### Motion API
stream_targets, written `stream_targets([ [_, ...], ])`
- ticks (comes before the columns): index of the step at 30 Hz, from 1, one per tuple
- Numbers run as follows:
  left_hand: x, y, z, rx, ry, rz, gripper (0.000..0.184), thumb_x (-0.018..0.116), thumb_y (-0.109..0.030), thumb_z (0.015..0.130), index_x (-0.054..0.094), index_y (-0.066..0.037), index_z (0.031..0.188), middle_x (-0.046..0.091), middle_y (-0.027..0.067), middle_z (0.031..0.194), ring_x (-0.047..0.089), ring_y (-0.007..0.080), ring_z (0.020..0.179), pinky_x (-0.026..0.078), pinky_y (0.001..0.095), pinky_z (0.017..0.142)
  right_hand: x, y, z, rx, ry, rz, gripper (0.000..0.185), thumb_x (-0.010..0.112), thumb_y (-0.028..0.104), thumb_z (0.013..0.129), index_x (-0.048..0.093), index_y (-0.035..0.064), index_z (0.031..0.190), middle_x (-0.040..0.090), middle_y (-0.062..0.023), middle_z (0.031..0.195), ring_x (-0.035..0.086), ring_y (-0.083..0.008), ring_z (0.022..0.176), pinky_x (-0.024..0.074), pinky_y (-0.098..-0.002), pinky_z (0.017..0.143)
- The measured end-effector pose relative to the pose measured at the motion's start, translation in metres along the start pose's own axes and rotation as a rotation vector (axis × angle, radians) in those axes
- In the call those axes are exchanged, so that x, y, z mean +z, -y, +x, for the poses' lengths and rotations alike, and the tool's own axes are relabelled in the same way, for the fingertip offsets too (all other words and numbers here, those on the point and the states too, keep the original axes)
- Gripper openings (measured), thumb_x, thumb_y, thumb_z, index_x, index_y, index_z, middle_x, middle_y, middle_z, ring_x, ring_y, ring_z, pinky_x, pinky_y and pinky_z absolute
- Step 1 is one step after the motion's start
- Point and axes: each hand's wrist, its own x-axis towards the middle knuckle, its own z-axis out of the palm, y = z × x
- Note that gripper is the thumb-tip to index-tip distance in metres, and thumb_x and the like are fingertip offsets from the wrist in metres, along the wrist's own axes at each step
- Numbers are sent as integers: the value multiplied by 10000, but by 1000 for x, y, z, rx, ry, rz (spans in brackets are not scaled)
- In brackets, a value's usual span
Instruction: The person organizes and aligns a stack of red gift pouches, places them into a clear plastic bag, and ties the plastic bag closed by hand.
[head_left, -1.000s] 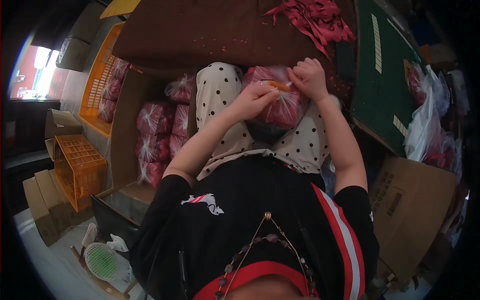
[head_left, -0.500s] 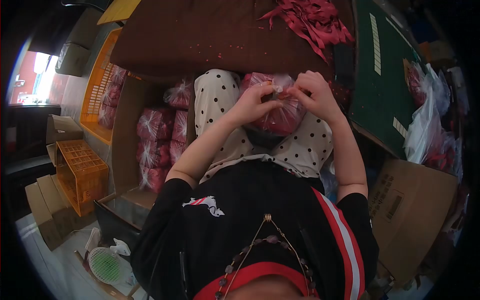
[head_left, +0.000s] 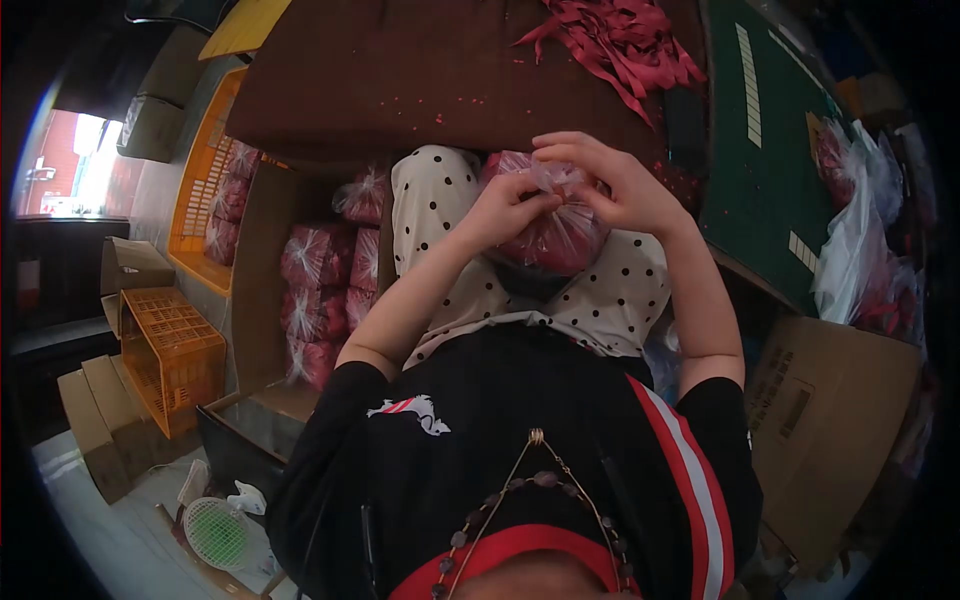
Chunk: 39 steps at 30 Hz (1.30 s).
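A clear plastic bag (head_left: 550, 243) packed with red material rests between my knees, its top gathered into a neck. My left hand (head_left: 510, 210) is closed, thumb and fingers pinching that gathered neck from the left. On the right side my right hand (head_left: 622, 188) arches over the bag's top, its upper fingers stretched out and apart from the thumb, which is at the plastic. Whether something thin lies between the right fingers is too small to make out. Below the bag a dark support shows in part.
A cardboard box (head_left: 262, 290) at my left holds several stacked red bags (head_left: 318, 255). Red strips (head_left: 630, 45) lie on the brown-covered table (head_left: 370, 60) ahead. Orange crates (head_left: 175, 345) stand farther left; a green board (head_left: 755, 170) and a carton (head_left: 830, 430) are at right.
My right hand has opened from a pinch, its fingers now extended over the bag's top. My left hand keeps its hold at the neck. The view has shifted slightly.
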Motion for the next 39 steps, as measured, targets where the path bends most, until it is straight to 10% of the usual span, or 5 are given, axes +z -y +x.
stream_targets([
  [3,-4,0,5,54,35,161,131,669,-95,927,710,-13,1021,716,47,903,645,103,863,514,279,799,7,-23,-2,-207,106,-303,510,635,-45,772,629,122,1254,629,-102,1153,604,-284,993,525,-399,872],
  [12,1,-4,3,28,-3,-42,141,740,-49,861,734,-8,995,734,34,945,660,93,894,524,258,831,8,-52,-8,-252,-109,-464,178,700,53,761,716,74,937,620,-68,895,582,-270,848,501,-378,752],
  [27,-3,-9,6,-315,-80,-276,141,755,29,809,698,-17,929,700,51,870,645,103,779,514,231,729,61,-45,-55,-122,-433,-203,153,764,43,738,767,82,886,634,-35,793,571,-214,768,471,-325,703],
  [33,-2,0,8,-185,-8,-230,166,731,44,821,599,-43,873,679,28,906,626,88,811,500,228,721,43,-41,-46,-170,-309,-176,167,713,5,779,735,41,940,638,-65,866,600,-220,853,489,-313,775],
  [39,5,-11,1,336,-155,572,173,707,-9,735,595,-100,831,647,26,847,624,201,793,469,331,743,40,-44,-16,12,-336,48,133,620,33,920,699,6,1023,692,-106,940,672,-186,836,527,-283,751],
])
